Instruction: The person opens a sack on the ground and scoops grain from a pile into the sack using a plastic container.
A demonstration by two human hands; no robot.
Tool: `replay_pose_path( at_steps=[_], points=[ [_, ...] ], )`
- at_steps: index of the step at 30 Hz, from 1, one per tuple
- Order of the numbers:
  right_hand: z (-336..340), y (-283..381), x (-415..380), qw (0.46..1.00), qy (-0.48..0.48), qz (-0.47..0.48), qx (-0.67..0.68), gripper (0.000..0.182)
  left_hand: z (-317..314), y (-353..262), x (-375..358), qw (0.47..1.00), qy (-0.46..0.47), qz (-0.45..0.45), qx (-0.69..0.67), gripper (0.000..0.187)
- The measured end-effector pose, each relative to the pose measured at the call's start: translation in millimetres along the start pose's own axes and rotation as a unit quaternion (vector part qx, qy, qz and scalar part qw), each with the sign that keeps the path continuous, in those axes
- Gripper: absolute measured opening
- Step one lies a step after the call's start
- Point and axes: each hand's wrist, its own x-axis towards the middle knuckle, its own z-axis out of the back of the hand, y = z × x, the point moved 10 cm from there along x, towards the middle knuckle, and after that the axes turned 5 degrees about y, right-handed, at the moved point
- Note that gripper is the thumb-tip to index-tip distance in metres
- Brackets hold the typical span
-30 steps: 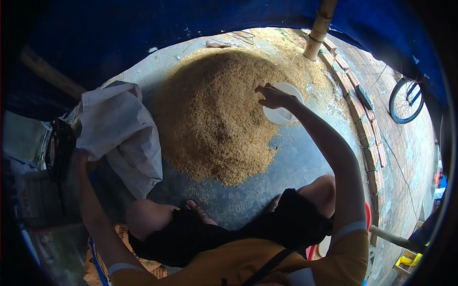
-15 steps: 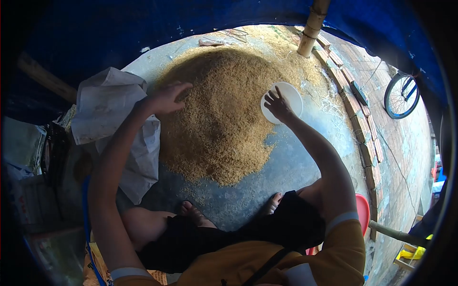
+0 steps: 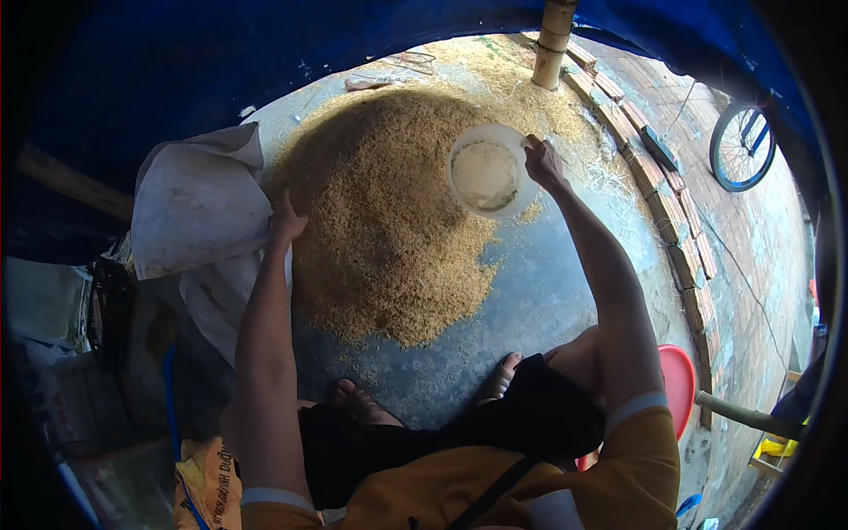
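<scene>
My right hand (image 3: 545, 164) grips the rim of a round, whitish plastic basin (image 3: 484, 175) on its right side. The basin is held over the right part of a heap of straw-coloured grain or husks (image 3: 397, 221), its inside facing me with a few bits clinging to it. At the heap's left edge, my left hand (image 3: 288, 223) is at the right edge of a white woven sack (image 3: 199, 208). Its index finger points forward and its thumb sticks out, while the other fingers seem closed on the sack's edge, partly hidden.
Blue tarpaulin (image 3: 177, 71) hangs overhead and to the left, with a bamboo post (image 3: 553, 49) at the back. A row of bricks (image 3: 658, 190) borders the concrete floor on the right. Beyond it stands a bicycle wheel (image 3: 742, 148). A red plastic seat (image 3: 677, 389) is beside me.
My right hand has gone from lying over the white basin to gripping its rim, turning its inside toward me. My left hand has moved from above the heap down to the sack's edge.
</scene>
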Motion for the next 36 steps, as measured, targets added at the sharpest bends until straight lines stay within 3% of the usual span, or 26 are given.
replay_pose_path(
  at_steps=[2,3,6,9,13,15,19,21,22,24,26,30,32,34,36],
  points=[
    [1.8,-10.9,5.0,0.997,-0.025,-0.019,0.071,0.020,3.0,43.0,-16.3,0.975,0.056,0.213,-0.030,0.075],
    [0.2,-12.2,7.6,0.997,-0.024,-0.018,0.073,0.020,3.3,45.7,-19.2,0.975,0.055,0.215,-0.029,0.075],
    [-32.3,-46.1,6.5,0.950,0.087,-0.191,0.233,0.026,0.5,60.0,-23.6,0.974,0.019,0.219,-0.051,0.069],
    [-45.4,-51.8,4.3,0.928,0.095,-0.227,0.280,0.028,-14.2,73.4,-23.5,0.969,0.040,0.233,-0.073,0.063],
    [-39.1,-46.6,4.4,0.937,0.085,-0.209,0.265,0.031,-27.4,78.7,-28.5,0.969,0.064,0.236,-0.030,0.063],
    [-28.6,-40.8,3.3,0.958,0.085,-0.205,0.183,0.030,-30.6,76.3,-32.1,0.969,0.074,0.237,-0.010,0.065],
    [-36.0,-22.7,1.8,0.964,0.116,-0.175,0.161,0.032,-33.7,41.0,-41.9,0.964,0.143,0.226,0.016,0.072],
    [-42.8,-3.9,2.2,0.965,0.164,-0.109,0.174,0.038,-42.0,36.0,-41.3,0.960,0.164,0.226,0.022,0.074],
    [-46.0,7.7,1.5,0.950,0.202,-0.083,0.221,0.049,-42.8,29.6,-36.8,0.968,0.140,0.204,0.044,0.076],
    [-54.1,20.7,-4.2,0.931,0.263,-0.098,0.232,0.055,-45.3,26.1,-34.2,0.973,0.119,0.186,0.063,0.078],
    [-52.6,36.2,-12.6,0.909,0.322,-0.109,0.242,0.062,-42.7,4.8,-44.1,0.964,0.162,0.208,-0.031,0.081],
    [-47.6,71.2,-34.1,0.880,0.419,-0.046,0.219,0.088,-52.7,-9.5,-54.4,0.958,0.206,0.180,-0.083,0.089],
    [-39.3,80.8,-34.6,0.893,0.409,-0.031,0.186,0.087,-63.2,-17.0,-52.9,0.967,0.222,0.106,0.060,0.101],
    [-41.0,86.5,-35.8,0.904,0.397,-0.020,0.158,0.087,-71.1,-22.8,-58.2,0.953,0.263,0.098,0.109,0.110],
    [-16.6,87.5,-15.2,0.975,0.207,0.034,-0.078,0.084,-75.6,-41.2,-67.4,0.936,0.304,0.087,0.155,0.119]
  ],
)
